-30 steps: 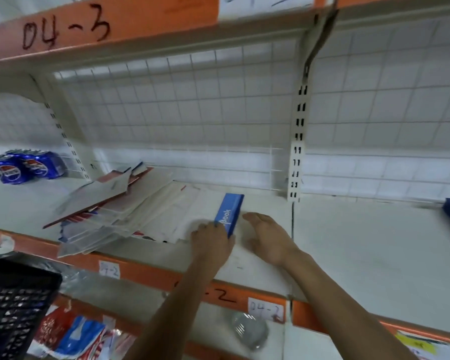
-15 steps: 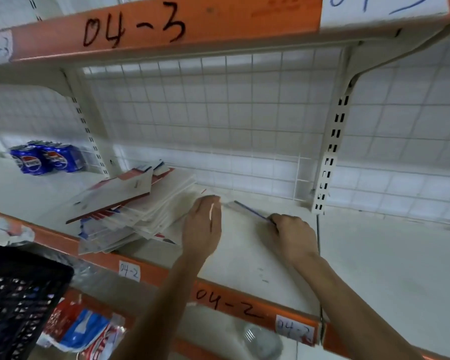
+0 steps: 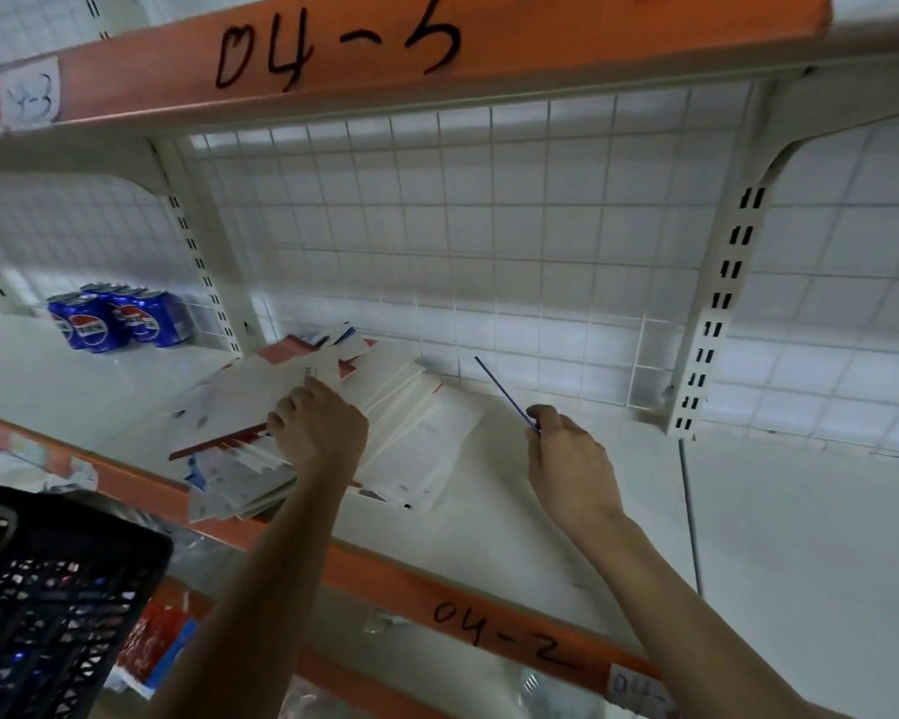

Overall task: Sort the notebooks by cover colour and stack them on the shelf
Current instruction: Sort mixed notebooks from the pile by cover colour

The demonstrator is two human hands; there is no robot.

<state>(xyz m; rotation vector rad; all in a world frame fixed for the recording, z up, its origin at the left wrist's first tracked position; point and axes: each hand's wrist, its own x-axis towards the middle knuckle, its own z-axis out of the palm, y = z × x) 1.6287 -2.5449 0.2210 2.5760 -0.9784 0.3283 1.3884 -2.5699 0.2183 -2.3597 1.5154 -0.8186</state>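
A messy pile of notebooks [image 3: 385,407] lies fanned out on the white shelf [image 3: 541,511], mostly pale backs up, with red and blue edges showing. My left hand [image 3: 317,425] rests on the pile, fingers curled over the top notebooks near a red-edged one [image 3: 219,444]. To the right, my right hand [image 3: 567,459] pinches a thin blue notebook [image 3: 504,394] by its near corner. It is seen edge-on, tilted up and away toward the wire back panel, lifted off the shelf.
Blue cola cans [image 3: 115,319] stand at the back left. A black plastic crate [image 3: 48,604] sits at lower left. An upright bracket [image 3: 717,313] divides the shelf, with bare shelf to its right. Orange rails marked 04-3 and 04-2 edge the shelves.
The blue notebook passed to my right hand alone and now stands lifted edge-on. My left hand moved left onto the pile. The view shifted left.
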